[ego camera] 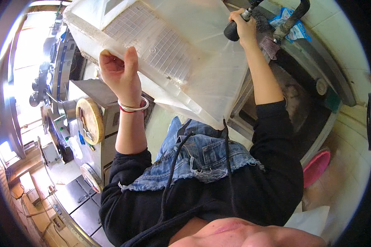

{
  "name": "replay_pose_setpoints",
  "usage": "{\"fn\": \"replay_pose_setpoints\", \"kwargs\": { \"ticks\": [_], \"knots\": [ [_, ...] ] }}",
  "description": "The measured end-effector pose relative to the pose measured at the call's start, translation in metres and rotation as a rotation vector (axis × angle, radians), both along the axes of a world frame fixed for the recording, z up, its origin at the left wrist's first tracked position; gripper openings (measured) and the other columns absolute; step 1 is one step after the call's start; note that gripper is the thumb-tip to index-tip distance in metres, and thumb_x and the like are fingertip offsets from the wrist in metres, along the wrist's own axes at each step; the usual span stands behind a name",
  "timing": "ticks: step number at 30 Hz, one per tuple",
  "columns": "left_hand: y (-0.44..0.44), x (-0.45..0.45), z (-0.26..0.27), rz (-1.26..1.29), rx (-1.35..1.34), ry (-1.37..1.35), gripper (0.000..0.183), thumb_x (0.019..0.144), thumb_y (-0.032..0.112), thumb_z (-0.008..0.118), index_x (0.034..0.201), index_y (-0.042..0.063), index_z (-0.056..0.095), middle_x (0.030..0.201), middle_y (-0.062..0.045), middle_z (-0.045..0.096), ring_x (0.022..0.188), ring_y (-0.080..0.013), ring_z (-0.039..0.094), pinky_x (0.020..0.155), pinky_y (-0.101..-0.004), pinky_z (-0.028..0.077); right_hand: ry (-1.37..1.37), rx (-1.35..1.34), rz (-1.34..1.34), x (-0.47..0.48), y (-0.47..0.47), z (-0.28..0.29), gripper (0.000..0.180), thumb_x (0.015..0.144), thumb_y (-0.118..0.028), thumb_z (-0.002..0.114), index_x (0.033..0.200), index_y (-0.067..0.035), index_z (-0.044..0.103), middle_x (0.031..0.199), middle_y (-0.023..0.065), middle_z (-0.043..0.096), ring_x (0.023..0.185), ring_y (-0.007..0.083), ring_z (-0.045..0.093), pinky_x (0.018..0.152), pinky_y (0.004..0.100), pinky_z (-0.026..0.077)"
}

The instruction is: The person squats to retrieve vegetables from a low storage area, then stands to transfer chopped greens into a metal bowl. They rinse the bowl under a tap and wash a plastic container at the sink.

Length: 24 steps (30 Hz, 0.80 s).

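Note:
A large translucent plastic bin (210, 68) is tilted in front of me, with a grid pattern and brownish residue on its inner surface. My left hand (120, 66) grips the bin's near-left rim, thumb apart from the curled fingers; a white bangle and a red cord circle the wrist. At the upper right my right hand (245, 29) is closed around a black spray head (232, 31) on a hose fitting, and a thin jet of water comes from it into the bin. The bin's far end is cut off by the picture's edge.
A sink (250, 108) with a metal edge lies at the right, beside a pink mesh cloth (269, 48), a blue-and-white packet (292, 26) and a dark pipe. On the left counter stand a round wooden board (89, 121) with utensils and a metal pot. A pink basin (317, 168) is at lower right.

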<state>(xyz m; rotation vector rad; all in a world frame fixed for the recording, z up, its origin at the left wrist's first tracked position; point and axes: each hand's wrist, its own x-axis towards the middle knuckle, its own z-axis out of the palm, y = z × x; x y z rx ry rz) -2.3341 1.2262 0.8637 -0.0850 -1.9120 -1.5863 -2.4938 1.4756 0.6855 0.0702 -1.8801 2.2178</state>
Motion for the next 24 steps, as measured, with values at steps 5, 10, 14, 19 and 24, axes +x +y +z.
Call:
{"fn": "replay_pose_setpoints", "kwargs": {
  "ticks": [5, 10, 14, 19, 24],
  "knots": [
    [0.002, 0.007, 0.000, -0.005, -0.007, 0.009, 0.024, 0.084, 0.006, 0.067, 0.101, -0.001, 0.052, 0.095, -0.006, 0.061, 0.083, -0.0090, 0.056, 0.078, -0.0212, 0.045, 0.051, 0.170, -0.105, -0.011, -0.002, -0.008, 0.015, 0.085, -0.019, 0.059, 0.083, -0.005, 0.065, 0.084, 0.0057, 0.066, 0.078, 0.0154, 0.060, 0.070, 0.0305, 0.048],
    [0.007, 0.011, -0.001, -0.034, -0.020, -0.002, 0.024, 0.083, 0.007, 0.068, 0.101, 0.000, 0.052, 0.094, -0.006, 0.061, 0.082, -0.0083, 0.055, 0.076, -0.0199, 0.044, -0.072, -0.062, -0.122, -0.007, -0.003, 0.005, 0.021, 0.082, -0.025, 0.068, 0.075, -0.008, 0.058, 0.069, 0.0014, 0.057, 0.065, 0.0122, 0.054, 0.061, 0.0280, 0.042],
    [0.007, 0.008, -0.004, -0.026, -0.023, -0.007, 0.024, 0.084, 0.009, 0.068, 0.100, 0.000, 0.052, 0.091, -0.004, 0.060, 0.079, -0.0077, 0.054, 0.075, -0.0195, 0.044, -0.196, -0.352, -0.025, -0.006, -0.009, 0.039, 0.030, 0.084, -0.035, 0.068, 0.072, -0.009, 0.056, 0.066, 0.0008, 0.056, 0.059, 0.0115, 0.050, 0.057, 0.0277, 0.038],
    [0.017, 0.001, -0.004, -0.041, 0.010, 0.018, 0.021, 0.084, 0.008, 0.066, 0.098, 0.001, 0.053, 0.090, -0.004, 0.060, 0.076, -0.0069, 0.053, 0.073, -0.0191, 0.044, -0.133, -0.145, -0.210, -0.024, 0.008, 0.049, 0.031, 0.080, -0.034, 0.072, 0.074, -0.008, 0.057, 0.064, 0.0000, 0.056, 0.058, 0.0101, 0.050, 0.055, 0.0254, 0.037],
    [0.017, -0.006, -0.005, -0.073, 0.012, 0.011, 0.022, 0.084, 0.008, 0.067, 0.098, 0.001, 0.052, 0.090, -0.004, 0.060, 0.078, -0.0067, 0.054, 0.073, -0.0194, 0.044, 0.009, -0.072, 0.011, -0.015, 0.024, 0.040, 0.029, 0.082, -0.031, 0.071, 0.090, -0.005, 0.060, 0.077, -0.0017, 0.058, 0.071, 0.0102, 0.054, 0.067, 0.0262, 0.042]
  ]
}}
